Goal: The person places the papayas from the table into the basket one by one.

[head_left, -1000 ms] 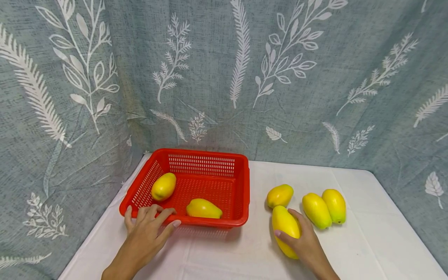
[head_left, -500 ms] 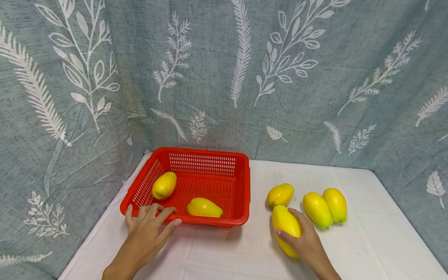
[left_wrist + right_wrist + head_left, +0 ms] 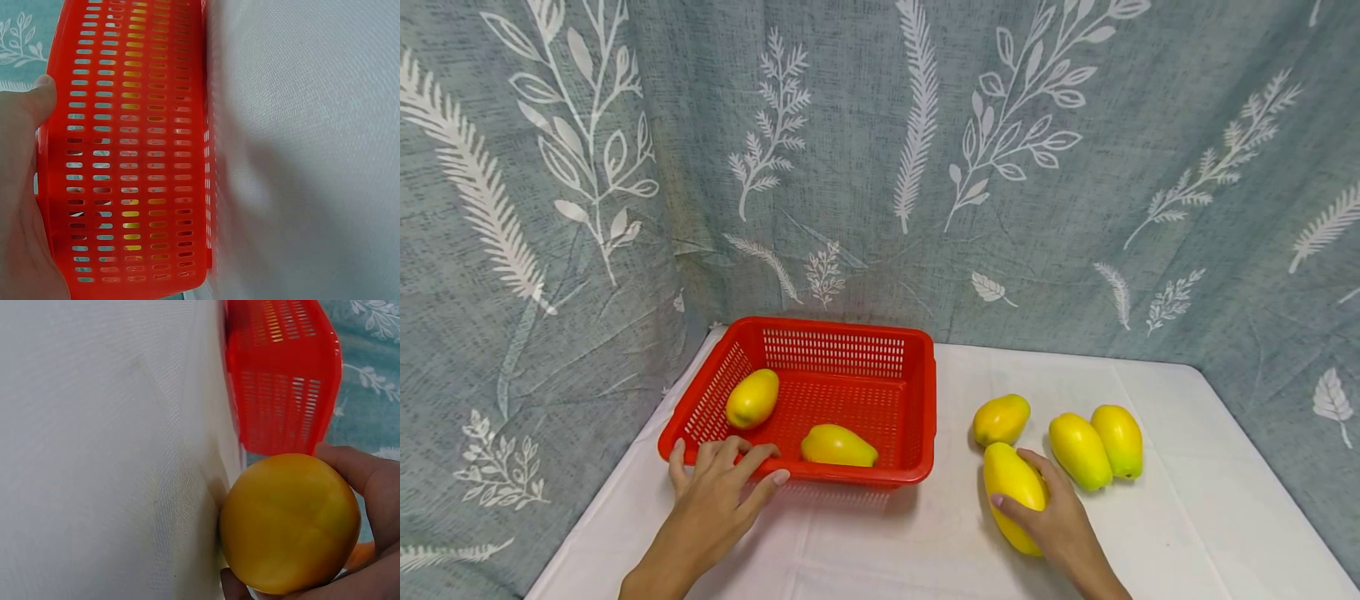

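Note:
My left hand (image 3: 718,504) grips the near rim of a red plastic basket (image 3: 917,400), fingers hooked over the edge. In the left wrist view its thumb (image 3: 42,100) lies at the rim, beside the slotted wall. Inside the basket are two yellow papayas, one at the left (image 3: 752,399) and one near the front (image 3: 838,446). To the right, my right hand (image 3: 1063,521) holds a larger yellow papaya (image 3: 1011,487), thumb on its near side and fingers round the far side. The right wrist view shows that papaya's rounded end (image 3: 290,525) close to the white cloth.
A smaller papaya (image 3: 1002,419) lies just behind the held one. Two more papayas, the nearer (image 3: 1078,450) and the farther (image 3: 1117,440), lie side by side to the right on the white tablecloth (image 3: 1195,517). A grey-green patterned curtain (image 3: 850,167) closes off the back and sides.

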Demonstrator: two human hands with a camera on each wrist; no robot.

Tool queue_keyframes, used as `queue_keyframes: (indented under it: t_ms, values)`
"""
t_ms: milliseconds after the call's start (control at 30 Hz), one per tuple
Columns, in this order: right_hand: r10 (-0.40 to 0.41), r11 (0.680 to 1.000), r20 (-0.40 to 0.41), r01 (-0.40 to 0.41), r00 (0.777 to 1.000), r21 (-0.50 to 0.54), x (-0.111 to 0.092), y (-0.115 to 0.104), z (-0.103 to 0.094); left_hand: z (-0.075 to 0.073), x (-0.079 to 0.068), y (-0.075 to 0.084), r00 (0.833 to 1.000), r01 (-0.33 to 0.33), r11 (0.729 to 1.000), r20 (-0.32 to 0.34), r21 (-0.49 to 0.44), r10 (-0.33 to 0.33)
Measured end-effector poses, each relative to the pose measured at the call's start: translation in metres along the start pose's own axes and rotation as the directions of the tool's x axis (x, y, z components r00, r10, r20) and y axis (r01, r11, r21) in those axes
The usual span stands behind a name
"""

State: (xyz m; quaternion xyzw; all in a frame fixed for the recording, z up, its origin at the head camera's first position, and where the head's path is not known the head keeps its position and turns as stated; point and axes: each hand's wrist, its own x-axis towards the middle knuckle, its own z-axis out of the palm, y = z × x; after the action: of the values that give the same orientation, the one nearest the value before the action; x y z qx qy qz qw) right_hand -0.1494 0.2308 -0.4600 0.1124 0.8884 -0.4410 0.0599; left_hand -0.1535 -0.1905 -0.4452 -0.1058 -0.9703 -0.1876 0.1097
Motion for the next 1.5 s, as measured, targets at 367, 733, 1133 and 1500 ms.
queue_keyframes:
  t_ms: [367,733,1133,1500]
  values:
    - [0.03,1.0,-0.001,-0.03,1.0,0.003,-0.003,-0.002,-0.003,0.0,-0.001,-0.001,1.0,-0.01,1.0,-0.005,-0.006,0.01]
    - [0.008,0.999,-0.01,-0.008,1.0,0.035,-0.011,-0.008,-0.014,0.002,-0.003,-0.002,1.0,-0.015,1.0,-0.017,-0.006,0.015]
    - [-0.041,0.998,-0.026,0.042,0.999,0.037,-0.017,-0.021,-0.023,0.0,-0.002,-0.002,1.0,-0.013,1.0,-0.01,-0.006,0.013]
    - [-0.037,0.997,-0.028,0.039,0.999,0.073,-0.024,-0.036,-0.026,0.0,-0.001,-0.002,1.0,-0.011,1.0,-0.003,-0.004,0.011]
